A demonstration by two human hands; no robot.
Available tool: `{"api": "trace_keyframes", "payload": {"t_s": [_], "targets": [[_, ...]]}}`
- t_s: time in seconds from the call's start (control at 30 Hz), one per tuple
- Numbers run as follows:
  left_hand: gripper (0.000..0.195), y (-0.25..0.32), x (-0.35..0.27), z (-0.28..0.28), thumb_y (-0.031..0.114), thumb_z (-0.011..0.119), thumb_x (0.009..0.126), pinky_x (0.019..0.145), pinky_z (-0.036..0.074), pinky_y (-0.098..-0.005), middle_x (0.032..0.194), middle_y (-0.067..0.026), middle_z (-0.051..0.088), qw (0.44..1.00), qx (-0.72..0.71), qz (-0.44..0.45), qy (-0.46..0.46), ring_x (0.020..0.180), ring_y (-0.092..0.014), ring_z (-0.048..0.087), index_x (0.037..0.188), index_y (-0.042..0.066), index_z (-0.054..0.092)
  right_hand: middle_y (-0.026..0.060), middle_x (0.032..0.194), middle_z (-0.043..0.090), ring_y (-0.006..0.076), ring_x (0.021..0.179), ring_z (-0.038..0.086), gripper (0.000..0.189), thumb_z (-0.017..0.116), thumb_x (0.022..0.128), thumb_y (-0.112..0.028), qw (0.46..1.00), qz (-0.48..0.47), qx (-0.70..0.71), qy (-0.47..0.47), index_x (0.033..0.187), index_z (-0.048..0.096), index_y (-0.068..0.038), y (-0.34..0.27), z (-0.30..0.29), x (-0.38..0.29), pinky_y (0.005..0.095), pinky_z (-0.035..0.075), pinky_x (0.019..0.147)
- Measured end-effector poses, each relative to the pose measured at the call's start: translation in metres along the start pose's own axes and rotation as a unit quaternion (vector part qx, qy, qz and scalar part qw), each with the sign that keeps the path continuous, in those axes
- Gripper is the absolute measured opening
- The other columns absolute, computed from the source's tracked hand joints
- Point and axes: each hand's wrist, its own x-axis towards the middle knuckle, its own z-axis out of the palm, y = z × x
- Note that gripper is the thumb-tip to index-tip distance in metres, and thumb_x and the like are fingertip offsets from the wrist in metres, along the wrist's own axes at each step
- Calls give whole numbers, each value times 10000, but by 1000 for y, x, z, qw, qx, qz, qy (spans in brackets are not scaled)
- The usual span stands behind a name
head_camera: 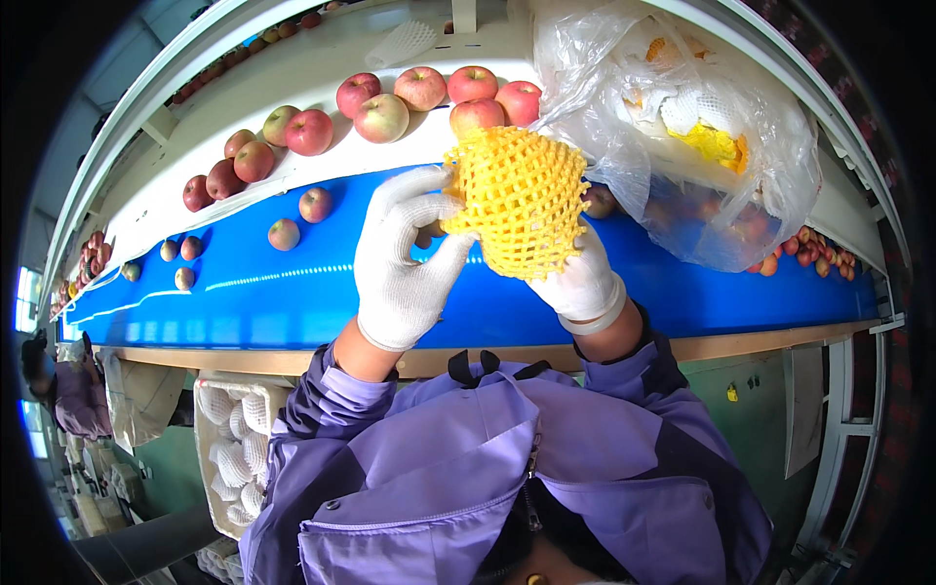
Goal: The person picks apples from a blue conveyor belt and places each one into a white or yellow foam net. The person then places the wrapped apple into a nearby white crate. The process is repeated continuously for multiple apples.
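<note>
Before me, above a blue conveyor belt [307,314], a yellow foam fruit net [515,205] spans the space between my hands. My left hand [409,263], in a white knit glove, pinches the net's left edge with thumb and fingers. Behind the net, my right hand [585,278], gloved in white too, holds its lower right side; most of those fingers are hidden. Whether an apple is inside the net I cannot tell. Just beyond it, a red-yellow apple [477,117] rests among several others on the white shelf [300,175].
Loose apples [284,234] lie on the belt at the left. A clear plastic bag [621,95] with foam nets stands at the back right, apples heaped beyond it. Below the belt's wooden edge [241,358], a crate [205,468] holds white-netted items. Another person [77,395] is at far left.
</note>
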Motion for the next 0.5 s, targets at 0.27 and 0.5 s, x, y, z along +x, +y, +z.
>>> {"api": "trace_keyframes", "payload": {"t_s": [0.27, 0.5], "targets": [[453, -5, -31, -7, -44, 891, 816, 594, 424, -217, 1065, -73, 592, 987, -6, -64, 148, 676, -73, 486, 1082, 62, 541, 101, 1547, 504, 240, 1399, 574, 752, 772, 978, -140, 978, -122, -146, 83, 1590, 338, -108, 10, 16, 18, 433, 546, 1119], [672, 15, -9, -16, 204, 998, 716, 748, 537, -333, 1085, -132, 571, 991, 120, -57, 9, 899, -239, 595, 1229, 32, 600, 179, 1520, 454, 292, 1432, 476, 1152, 969, 701, -74, 775, -227, -580, 108, 1622, 281, -12, 24, 33, 39, 435, 394, 1222]]}}
